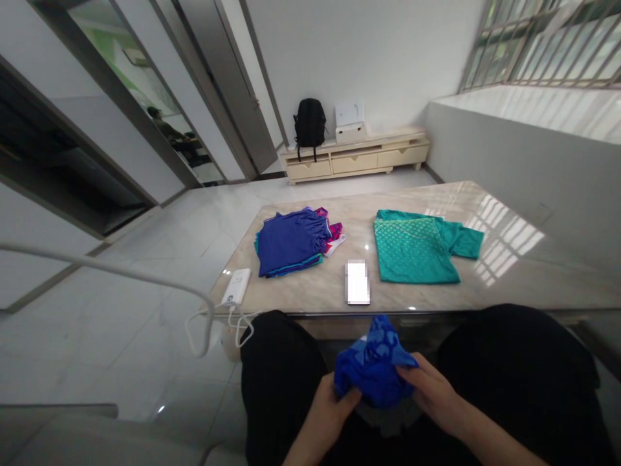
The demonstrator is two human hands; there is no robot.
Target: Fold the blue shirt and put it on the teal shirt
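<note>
Both of my hands grip a crumpled bright blue garment [372, 364] above my lap, between my knees in black trousers. My left hand [328, 406] pinches its lower left edge. On the right side, my right hand [431, 388] holds the cloth. On the marble table [509, 272] ahead lie a folded pile of blue and pink clothes [294, 241] at the left and a flat teal shirt [417, 247] at the right. A white blurred card [358, 281] sits between them near the front edge.
A white power bank [237, 286] with a white cable lies at the table's left corner. A cream low cabinet [356, 155] with a black backpack [310, 123] and a white box stands at the far wall. Glass doors are at the left, a barred window at the right.
</note>
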